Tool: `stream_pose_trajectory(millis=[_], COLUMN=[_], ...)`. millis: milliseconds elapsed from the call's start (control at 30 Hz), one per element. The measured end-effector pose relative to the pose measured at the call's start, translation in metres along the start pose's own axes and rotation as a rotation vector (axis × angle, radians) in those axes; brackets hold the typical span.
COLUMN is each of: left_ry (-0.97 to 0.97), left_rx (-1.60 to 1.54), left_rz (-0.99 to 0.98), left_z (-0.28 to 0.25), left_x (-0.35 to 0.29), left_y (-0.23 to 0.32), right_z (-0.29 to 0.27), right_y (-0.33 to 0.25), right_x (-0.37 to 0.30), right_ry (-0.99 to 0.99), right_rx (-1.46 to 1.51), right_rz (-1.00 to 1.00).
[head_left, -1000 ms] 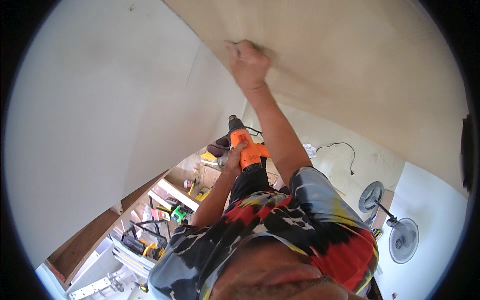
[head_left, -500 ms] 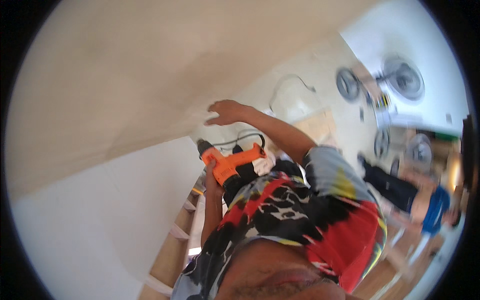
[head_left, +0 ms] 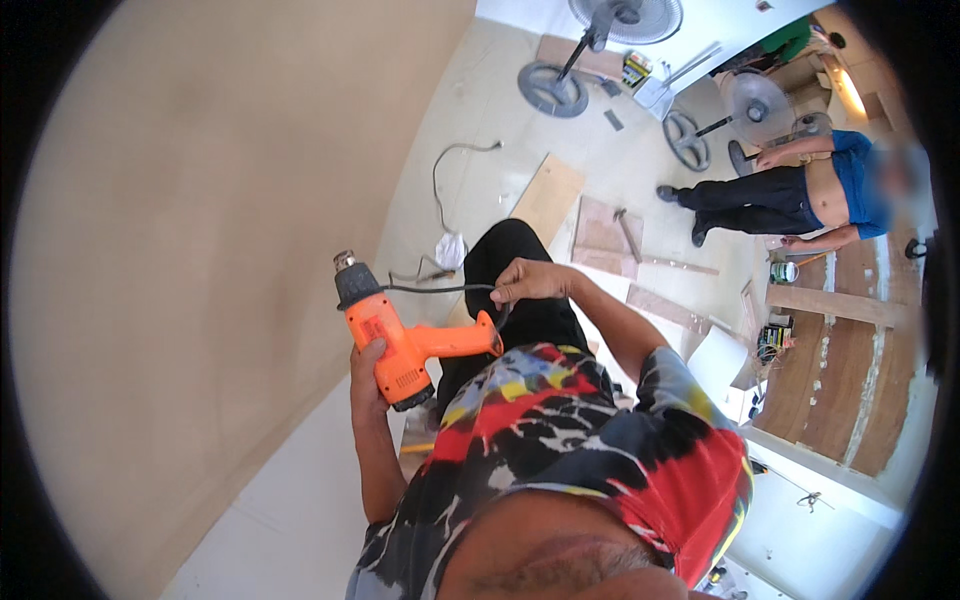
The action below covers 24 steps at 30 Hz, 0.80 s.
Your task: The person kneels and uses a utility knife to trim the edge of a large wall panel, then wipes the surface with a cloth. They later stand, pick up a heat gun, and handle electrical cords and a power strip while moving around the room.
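Note:
My left hand (head_left: 371, 372) grips an orange heat gun (head_left: 388, 335) by its body, the thumb lying across the orange casing. The gun's metal nozzle points up and away from me, beside a broad beige panel (head_left: 230, 180). Its handle reaches to the right, toward my chest. A black cord (head_left: 440, 289) passes in front of my dark trousers, and my right hand (head_left: 530, 282) pinches it between thumb and fingers. The fingers of my left hand behind the gun are hidden.
Grey pedestal fans (head_left: 553, 90) stand beyond the floor boards (head_left: 550, 193). A hammer (head_left: 628, 235) lies on another board. Another cord (head_left: 437, 190) trails over the pale floor. To the right stands a person in a blue top (head_left: 825, 190), near brown wall panels (head_left: 830, 370).
My right hand has come back from its outstretched, open pose near the panel and now pinches the cord. The heat gun stays in my left hand. The view has turned, showing more floor.

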<state>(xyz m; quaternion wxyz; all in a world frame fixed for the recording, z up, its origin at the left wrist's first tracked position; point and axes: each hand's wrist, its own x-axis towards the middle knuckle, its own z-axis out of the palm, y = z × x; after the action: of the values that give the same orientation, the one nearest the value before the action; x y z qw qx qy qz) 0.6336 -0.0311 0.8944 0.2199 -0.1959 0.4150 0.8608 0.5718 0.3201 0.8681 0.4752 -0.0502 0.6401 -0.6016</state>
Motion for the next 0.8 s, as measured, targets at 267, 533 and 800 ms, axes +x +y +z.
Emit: stream_pose_trajectory(millis=[267,533,800], left_ry=[0.012,-0.11,-0.088], left_rx=[-0.033,0.685,1.292], left_rz=[-0.03,0.034,-0.068], left_z=[0.049,0.11,0.224], left_x=[0.022,0.071,0.225], left_y=[0.026,0.056,0.078], right_z=[-0.011,-0.005,-0.179], right_y=[-0.05,-0.068,-0.105], right_x=[-0.058,0.026,0.06], right_ry=[0.197,0.293,0.479], right_rx=[0.178,-0.036,0.514], right_rz=[-0.366,-0.362,-0.468])
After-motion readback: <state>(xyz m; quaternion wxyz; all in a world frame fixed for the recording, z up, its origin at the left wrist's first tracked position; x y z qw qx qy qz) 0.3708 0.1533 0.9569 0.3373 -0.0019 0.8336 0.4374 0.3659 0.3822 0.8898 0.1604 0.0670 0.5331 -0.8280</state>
